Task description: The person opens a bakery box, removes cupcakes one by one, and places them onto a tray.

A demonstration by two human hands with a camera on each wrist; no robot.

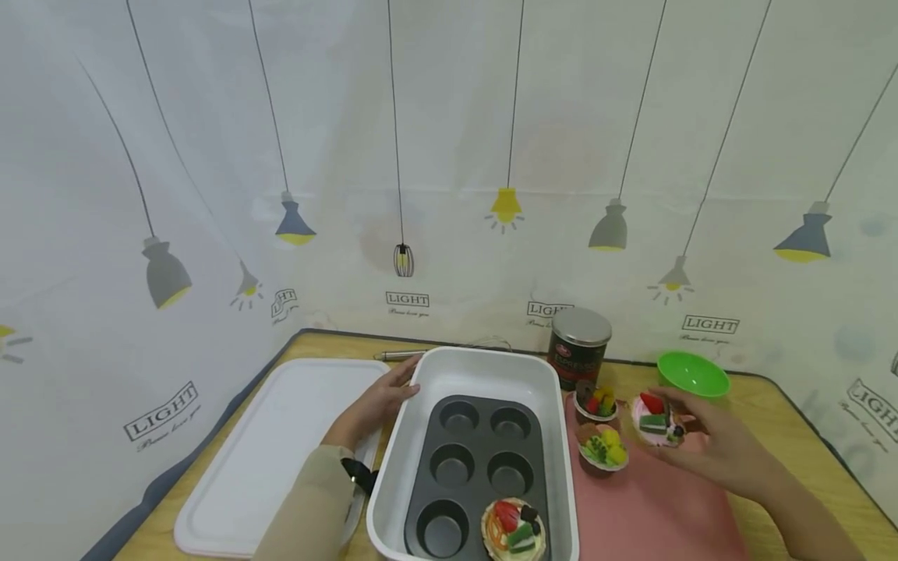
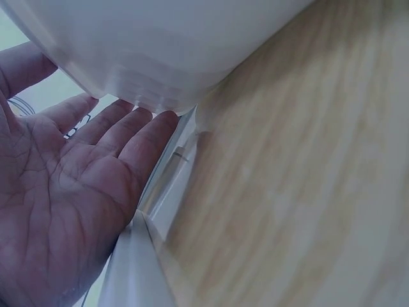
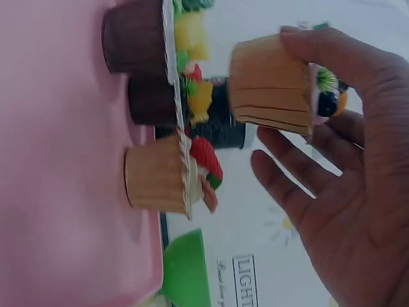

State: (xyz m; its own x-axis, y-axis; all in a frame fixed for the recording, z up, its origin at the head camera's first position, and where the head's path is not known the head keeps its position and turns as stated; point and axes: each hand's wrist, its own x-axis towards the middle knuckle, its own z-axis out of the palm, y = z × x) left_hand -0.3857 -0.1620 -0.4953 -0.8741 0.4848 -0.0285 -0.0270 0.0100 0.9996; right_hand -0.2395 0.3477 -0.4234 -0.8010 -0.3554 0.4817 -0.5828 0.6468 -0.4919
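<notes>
In the right wrist view my right hand (image 3: 358,153) pinches a toy cupcake (image 3: 271,83) in a beige cup, raised off the pink board (image 1: 666,506). The head view shows its strawberry and kiwi topping. Two dark-cupped cupcakes (image 1: 596,401) and a beige-cupped cupcake (image 3: 156,176) stand on the board. My left hand (image 1: 375,405) touches the side of a white tub (image 1: 382,483), its fingers nearly straight against the outer wall. Inside the tub lies a dark muffin tin (image 1: 477,475) with a fruit-topped cupcake (image 1: 514,534) in its near right cup.
A white tray (image 1: 273,436) lies to the left of the tub. An espresso tin (image 1: 578,351) stands behind the board, and a green bowl (image 1: 693,374) sits at the back right. Near the back edge lies a thin metallic utensil (image 1: 400,354), partly hidden.
</notes>
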